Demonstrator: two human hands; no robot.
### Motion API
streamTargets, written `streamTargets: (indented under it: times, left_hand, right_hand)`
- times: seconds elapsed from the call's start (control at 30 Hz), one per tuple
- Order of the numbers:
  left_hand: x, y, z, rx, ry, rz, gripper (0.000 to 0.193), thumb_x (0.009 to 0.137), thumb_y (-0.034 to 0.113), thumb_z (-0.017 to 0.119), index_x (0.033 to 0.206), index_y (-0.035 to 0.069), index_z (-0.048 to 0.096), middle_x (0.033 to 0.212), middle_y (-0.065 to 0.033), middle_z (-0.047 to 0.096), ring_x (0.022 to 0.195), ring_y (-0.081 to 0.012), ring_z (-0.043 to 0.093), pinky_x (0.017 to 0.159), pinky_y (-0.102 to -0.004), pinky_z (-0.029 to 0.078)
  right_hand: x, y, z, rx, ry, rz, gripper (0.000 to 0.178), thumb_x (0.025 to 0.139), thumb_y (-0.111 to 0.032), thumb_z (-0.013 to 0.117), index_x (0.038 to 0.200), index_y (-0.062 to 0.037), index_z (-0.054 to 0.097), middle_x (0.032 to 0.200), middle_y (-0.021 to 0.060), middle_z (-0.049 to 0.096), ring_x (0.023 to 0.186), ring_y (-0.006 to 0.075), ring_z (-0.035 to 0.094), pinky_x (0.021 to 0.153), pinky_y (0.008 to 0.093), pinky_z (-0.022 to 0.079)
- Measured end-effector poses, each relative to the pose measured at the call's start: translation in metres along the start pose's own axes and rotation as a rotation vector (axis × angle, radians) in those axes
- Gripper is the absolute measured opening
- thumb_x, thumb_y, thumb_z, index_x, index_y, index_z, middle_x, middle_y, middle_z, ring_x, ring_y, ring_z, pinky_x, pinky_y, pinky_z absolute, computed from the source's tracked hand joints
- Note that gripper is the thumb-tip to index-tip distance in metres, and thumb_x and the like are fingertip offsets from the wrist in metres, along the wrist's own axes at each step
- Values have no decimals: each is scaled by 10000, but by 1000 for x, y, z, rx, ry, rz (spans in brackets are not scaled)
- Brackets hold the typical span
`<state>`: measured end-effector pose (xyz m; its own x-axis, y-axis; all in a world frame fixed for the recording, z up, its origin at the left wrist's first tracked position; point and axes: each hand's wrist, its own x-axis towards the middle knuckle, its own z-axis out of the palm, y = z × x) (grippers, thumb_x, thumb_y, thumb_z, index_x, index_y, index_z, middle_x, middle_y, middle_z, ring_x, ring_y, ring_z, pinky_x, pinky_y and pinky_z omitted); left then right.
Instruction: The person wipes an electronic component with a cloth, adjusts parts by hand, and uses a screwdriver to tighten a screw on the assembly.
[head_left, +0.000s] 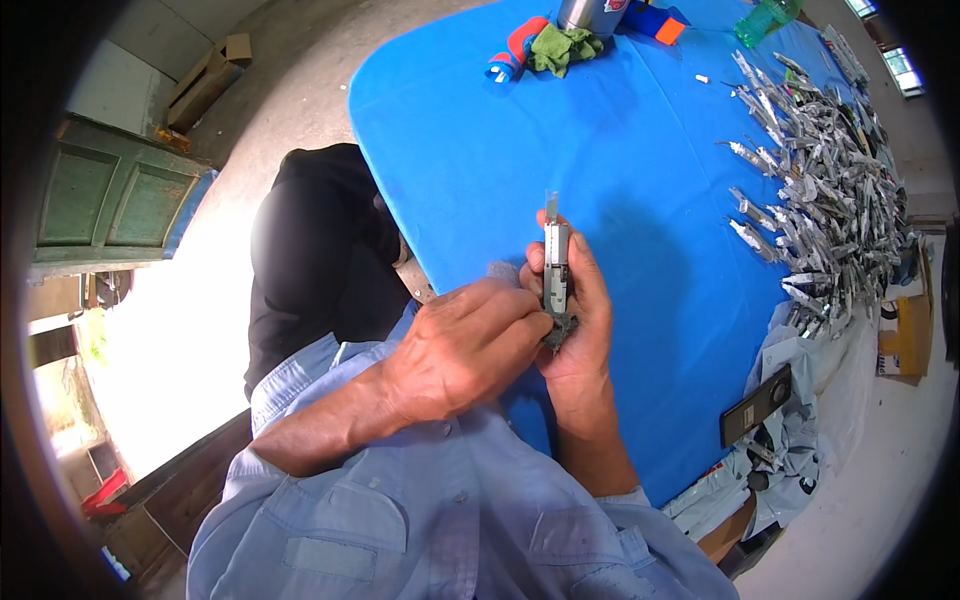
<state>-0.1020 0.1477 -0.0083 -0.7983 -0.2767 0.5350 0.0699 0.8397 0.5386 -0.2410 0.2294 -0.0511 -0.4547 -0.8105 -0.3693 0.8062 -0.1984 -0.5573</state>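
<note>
My right hand [588, 300] is closed round a slim silver-and-white device [556, 255], held upright over the table's near left part. A narrow translucent strip [551, 206] sticks up from its top end. Dark grey, rough-looking material [561, 328] shows at its lower end, against my right palm. From the left, my left hand [470, 340] reaches across with curled fingers, their tips meeting the device's lower end. What those fingers pinch is hidden. A bit of grey fuzzy material [503, 271] shows just beyond my left knuckles.
A blue-covered table [480, 130] lies before me. At right is a large heap of similar slim devices [830, 190]. A dark phone-like slab [756, 405] lies near crumpled plastic [790, 480]. At the back are a green cloth [562, 50], metal cup [592, 16] and green bottle [766, 22].
</note>
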Motion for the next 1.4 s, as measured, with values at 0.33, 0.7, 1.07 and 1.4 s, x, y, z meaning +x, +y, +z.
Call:
streamTargets:
  times: [0.33,0.7,1.07,1.4]
  left_hand:
    - [8,-16,0,39,34,-37,384,732,-54,841,1088,5,709,1068,-135,710,907,-314,736,737,-400,628]
    - [36,-53,-7,125,147,-95,267,825,-72,801,1065,4,709,1031,-142,722,874,-315,724,714,-401,597]
    - [21,-28,-19,54,85,-68,327,779,-65,835,1078,-2,717,1033,-152,718,892,-299,732,734,-367,607]
    - [-2,-5,4,-5,2,-39,389,717,-45,847,1077,2,707,1068,-127,705,891,-297,732,715,-391,624]
  right_hand:
    - [-1,2,15,-56,50,-20,409,1144,-282,481,1372,17,642,933,18,622,729,80,552,634,245,459]
    - [-2,0,8,-62,-40,54,477,1142,-354,510,1432,17,584,885,19,586,652,82,552,478,222,396]
    - [1,-4,6,22,58,80,420,1117,-359,546,1336,-14,646,936,14,626,683,75,564,490,216,394]
    - [0,0,4,-16,80,5,396,1107,-322,552,1319,-15,684,951,20,624,793,106,553,709,261,468]
